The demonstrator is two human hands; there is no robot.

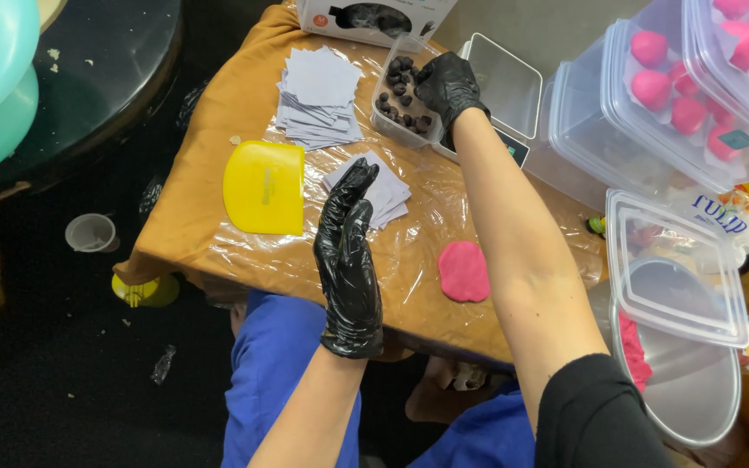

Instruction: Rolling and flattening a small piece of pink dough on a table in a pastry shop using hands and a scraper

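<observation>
Both my hands wear black gloves. My right hand (448, 82) reaches to the far side of the table and curls over a clear tray (386, 120) of small dark balls (400, 87); whether it grips one is hidden. My left hand (348, 251) hovers flat and open above the plastic-wrapped table (218, 251), holding nothing. A flattened pink dough disc (464, 270) lies on the wrap between my arms. White paper squares (318, 100) are stacked at the back, a smaller pile (387, 189) just beyond my left fingertips.
A yellow scraper (263, 186) lies left of my left hand. Clear tubs with pink dough balls (669, 87) stand at the right, an empty clear container (504, 82) and lids (674, 269) nearby. A small cup (91, 232) sits on the dark floor at left.
</observation>
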